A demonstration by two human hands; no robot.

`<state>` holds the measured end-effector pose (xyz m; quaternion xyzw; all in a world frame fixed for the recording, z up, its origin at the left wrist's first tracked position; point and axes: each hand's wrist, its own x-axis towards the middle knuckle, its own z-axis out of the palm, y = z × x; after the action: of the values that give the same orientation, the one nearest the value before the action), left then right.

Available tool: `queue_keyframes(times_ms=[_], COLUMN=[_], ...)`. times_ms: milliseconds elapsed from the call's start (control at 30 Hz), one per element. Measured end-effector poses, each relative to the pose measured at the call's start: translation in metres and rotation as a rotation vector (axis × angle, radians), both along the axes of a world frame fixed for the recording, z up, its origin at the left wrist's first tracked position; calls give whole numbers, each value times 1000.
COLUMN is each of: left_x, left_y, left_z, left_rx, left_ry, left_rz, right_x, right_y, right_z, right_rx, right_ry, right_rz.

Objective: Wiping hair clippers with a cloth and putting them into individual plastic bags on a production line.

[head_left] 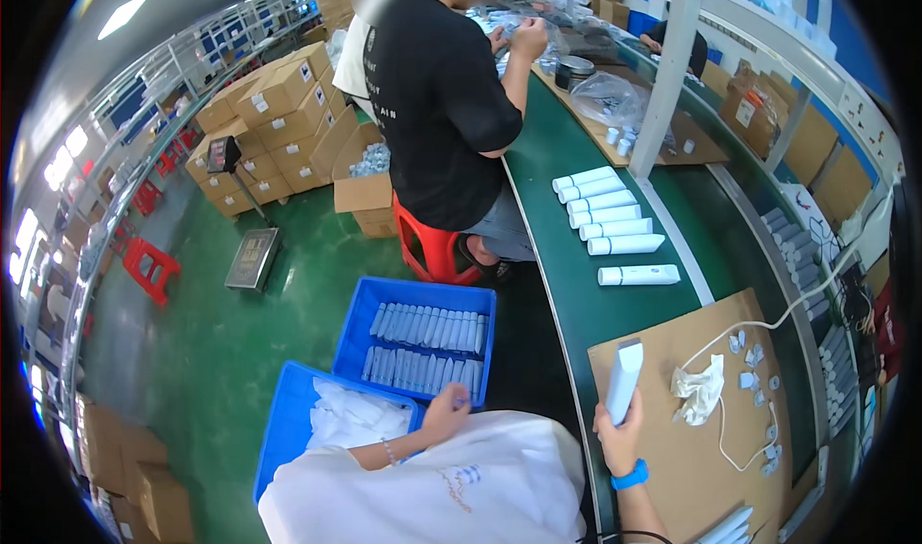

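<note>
A white tube (pixel 625 379) is clasped by the right hand (pixel 620 431), crosswise to the laid-out tubes (pixel 616 229) ahead; the left hand's (pixel 448 412) closure cannot be told.

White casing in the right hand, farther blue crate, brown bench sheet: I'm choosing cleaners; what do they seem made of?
White casing: probably plastic, from its smooth, soft sheen. Farther blue crate: likely satin plastic, from its uniform colour and even rim. Brown bench sheet: apparently cardboard, matte, from its tan surface.
</note>
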<state>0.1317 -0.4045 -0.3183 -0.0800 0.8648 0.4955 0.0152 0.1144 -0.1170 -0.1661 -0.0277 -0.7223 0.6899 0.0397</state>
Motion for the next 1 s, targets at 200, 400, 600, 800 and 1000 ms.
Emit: queue_keyframes(times_ms=[200,400,600,800,1000], left_x=[96,190,243,237,248], left_y=[-92,-127,-117,-148,-195], left_z=[-103,-158,-189,-216,-278], left_rx=[-488,-388,-353,-139,-289], left_ry=[-460,-845,-1134,-1182,-1238], left_rz=[192,478,524,551,691], right_x=[-6,-2,2,9,13], right_y=[-11,-18,-14,-34,-36], right_z=[6,-4,-10,-5,-6], right_rx=[39,338,564,894,988], right_ry=[-122,92,203,363,365], right_rz=[39,-67,-152,-114,-148])
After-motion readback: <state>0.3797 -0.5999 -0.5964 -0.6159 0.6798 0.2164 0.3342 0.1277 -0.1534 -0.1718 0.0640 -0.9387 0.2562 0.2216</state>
